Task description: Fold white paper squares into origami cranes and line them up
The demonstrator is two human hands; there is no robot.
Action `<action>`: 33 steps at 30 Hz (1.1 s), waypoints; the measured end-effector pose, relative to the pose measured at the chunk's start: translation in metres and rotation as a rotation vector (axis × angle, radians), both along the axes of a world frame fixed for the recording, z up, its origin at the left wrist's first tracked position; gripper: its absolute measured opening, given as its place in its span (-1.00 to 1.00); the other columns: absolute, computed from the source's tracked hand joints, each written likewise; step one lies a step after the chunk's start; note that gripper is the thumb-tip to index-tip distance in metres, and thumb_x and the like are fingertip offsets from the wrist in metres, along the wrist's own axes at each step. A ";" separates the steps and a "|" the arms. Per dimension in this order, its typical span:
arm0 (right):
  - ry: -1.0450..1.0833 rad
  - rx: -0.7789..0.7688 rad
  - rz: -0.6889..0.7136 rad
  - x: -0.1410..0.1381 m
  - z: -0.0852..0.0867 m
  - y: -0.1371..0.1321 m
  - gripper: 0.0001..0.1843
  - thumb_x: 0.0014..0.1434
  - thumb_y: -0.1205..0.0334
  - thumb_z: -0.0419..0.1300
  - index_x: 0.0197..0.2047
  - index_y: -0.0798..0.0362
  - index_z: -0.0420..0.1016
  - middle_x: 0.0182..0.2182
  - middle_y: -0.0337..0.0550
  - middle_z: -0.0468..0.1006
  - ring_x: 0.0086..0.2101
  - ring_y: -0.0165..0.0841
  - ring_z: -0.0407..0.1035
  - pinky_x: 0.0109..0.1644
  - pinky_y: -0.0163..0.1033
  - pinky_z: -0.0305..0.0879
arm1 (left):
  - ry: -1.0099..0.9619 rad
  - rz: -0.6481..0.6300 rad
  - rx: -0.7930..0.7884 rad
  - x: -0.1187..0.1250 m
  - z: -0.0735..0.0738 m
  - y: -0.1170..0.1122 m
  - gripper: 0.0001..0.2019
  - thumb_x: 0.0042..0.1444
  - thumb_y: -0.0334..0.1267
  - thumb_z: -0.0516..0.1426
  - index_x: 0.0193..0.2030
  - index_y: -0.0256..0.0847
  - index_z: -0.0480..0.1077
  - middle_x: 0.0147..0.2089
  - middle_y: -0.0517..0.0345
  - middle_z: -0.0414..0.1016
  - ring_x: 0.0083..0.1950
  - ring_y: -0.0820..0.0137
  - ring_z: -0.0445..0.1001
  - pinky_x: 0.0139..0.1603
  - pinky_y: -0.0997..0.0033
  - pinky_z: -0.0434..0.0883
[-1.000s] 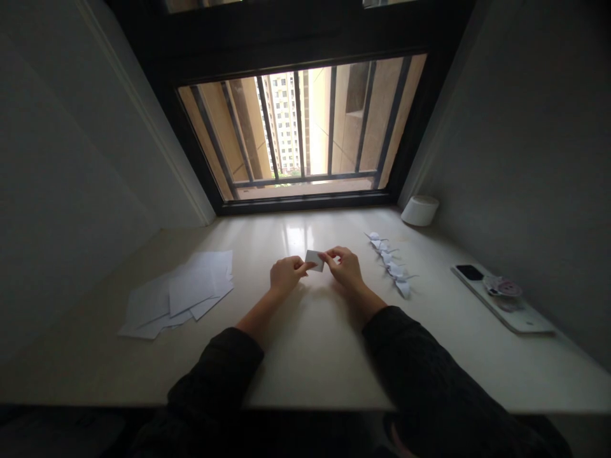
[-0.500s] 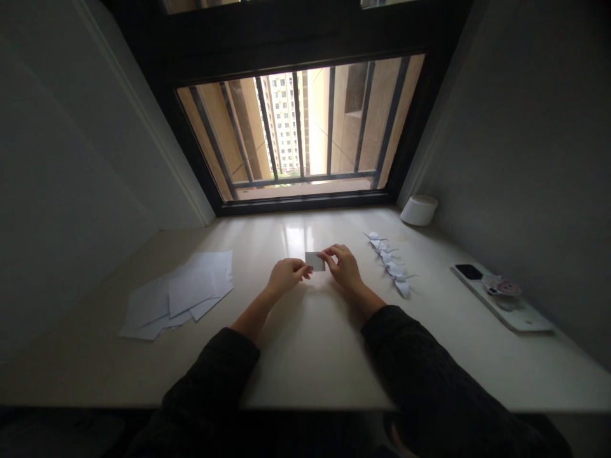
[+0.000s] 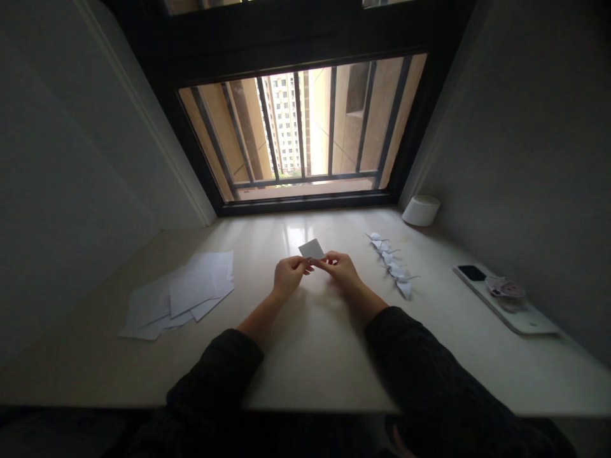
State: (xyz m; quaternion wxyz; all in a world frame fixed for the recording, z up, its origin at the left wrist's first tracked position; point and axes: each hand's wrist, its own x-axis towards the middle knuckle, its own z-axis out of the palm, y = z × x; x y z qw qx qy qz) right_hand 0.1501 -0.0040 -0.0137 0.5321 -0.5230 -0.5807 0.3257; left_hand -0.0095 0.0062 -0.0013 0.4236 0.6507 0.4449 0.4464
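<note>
A small folded square of paper (image 3: 311, 249) is held up between my two hands, tilted with one corner toward the window. My left hand (image 3: 289, 275) pinches its lower left edge, fingers closed. On the lower right edge, my right hand (image 3: 340, 270) grips the same paper between thumb and fingers. The fingertips of both hands nearly meet under the paper. To the right of my right hand lies a row of several folded paper cranes (image 3: 389, 262) on the white sill.
Loose white paper sheets (image 3: 195, 286) lie overlapped at the left. A phone (image 3: 513, 312) with a round grip on its back rests at the right. A white cylindrical object (image 3: 421, 210) stands in the far right corner, by the dark window frame (image 3: 305, 205).
The folded paper has turned from lying square to standing tilted, and sits slightly higher. Both hands have come closer together at its lower edge.
</note>
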 end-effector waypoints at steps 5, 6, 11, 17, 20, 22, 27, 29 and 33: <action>0.018 0.005 0.011 0.002 0.001 0.000 -0.56 -0.19 -0.18 0.31 -0.60 0.07 0.47 -0.62 -0.26 0.37 -0.54 -0.44 0.17 -0.47 -0.30 0.08 | 0.045 -0.006 0.028 -0.002 -0.002 0.000 -0.71 0.06 -0.09 0.12 -0.43 -0.30 0.51 -0.48 0.05 0.55 -0.46 0.41 0.50 -0.38 0.44 0.43; 0.024 0.003 0.019 0.002 0.002 -0.001 -0.57 -0.19 -0.17 0.31 -0.59 0.07 0.47 -0.62 -0.27 0.37 -0.54 -0.44 0.17 -0.46 -0.30 0.09 | 0.052 -0.004 0.032 -0.002 -0.002 0.001 -0.70 0.06 -0.09 0.12 -0.45 -0.30 0.50 -0.48 0.05 0.54 -0.46 0.41 0.49 -0.38 0.44 0.43; 0.059 -0.004 0.052 0.004 0.007 -0.002 -0.57 -0.16 -0.17 0.29 -0.62 0.06 0.45 -0.63 -0.28 0.36 -0.53 -0.42 0.20 -0.43 -0.29 0.12 | 0.021 -0.022 0.001 -0.003 -0.001 0.004 -0.71 0.05 -0.09 0.13 -0.42 -0.30 0.51 -0.49 0.05 0.54 -0.47 0.41 0.49 -0.38 0.44 0.43; 0.066 -0.004 0.183 0.009 0.011 -0.001 -0.56 -0.05 -0.18 0.21 -0.61 0.05 0.47 -0.52 -0.20 0.46 -0.43 -0.36 0.32 -0.28 -0.25 0.22 | 0.007 -0.004 -0.023 -0.004 -0.001 0.007 -0.67 0.01 -0.02 0.15 -0.43 -0.31 0.51 -0.48 0.03 0.54 -0.47 0.40 0.49 -0.37 0.43 0.43; 0.057 0.004 0.221 0.011 0.011 0.000 -0.57 0.01 -0.15 0.17 -0.57 0.05 0.49 -0.49 -0.19 0.47 -0.40 -0.35 0.33 -0.25 -0.24 0.22 | -0.008 -0.002 -0.020 -0.005 0.000 0.006 -0.66 0.00 -0.01 0.16 -0.43 -0.30 0.51 -0.48 0.03 0.54 -0.46 0.39 0.49 -0.37 0.42 0.42; 0.020 0.012 0.227 0.011 0.010 0.002 -0.57 0.05 -0.14 0.13 -0.56 0.04 0.50 -0.48 -0.19 0.48 -0.40 -0.35 0.33 -0.25 -0.24 0.22 | -0.008 -0.005 -0.017 -0.004 0.001 0.005 -0.67 0.00 -0.01 0.16 -0.44 -0.30 0.51 -0.48 0.04 0.54 -0.46 0.39 0.49 -0.37 0.42 0.42; -0.179 0.111 0.047 0.007 0.004 0.002 -0.61 0.15 -0.07 0.06 -0.47 0.01 0.53 -0.49 -0.17 0.46 -0.39 -0.33 0.32 -0.31 -0.25 0.21 | 0.054 -0.014 -0.034 -0.005 0.003 0.003 -0.67 0.02 -0.01 0.14 -0.39 -0.28 0.51 -0.42 0.02 0.57 -0.38 0.35 0.52 -0.35 0.43 0.39; -0.292 0.170 -0.015 0.005 0.003 0.001 -0.64 0.19 -0.01 0.04 -0.45 -0.01 0.53 -0.49 -0.15 0.45 -0.36 -0.30 0.31 -0.29 -0.23 0.21 | 0.066 -0.023 -0.015 -0.006 0.003 0.003 -0.68 0.01 -0.01 0.16 -0.36 -0.27 0.51 -0.38 0.01 0.57 -0.35 0.34 0.52 -0.33 0.43 0.39; -0.425 0.227 -0.068 0.005 0.002 -0.002 -0.68 0.22 0.08 0.02 -0.44 -0.02 0.50 -0.46 -0.13 0.45 -0.33 -0.27 0.29 -0.20 -0.18 0.21 | 0.066 -0.011 0.021 -0.007 0.003 0.004 -0.70 -0.05 -0.02 0.20 -0.42 -0.26 0.48 -0.43 0.08 0.54 -0.38 0.39 0.48 -0.36 0.47 0.34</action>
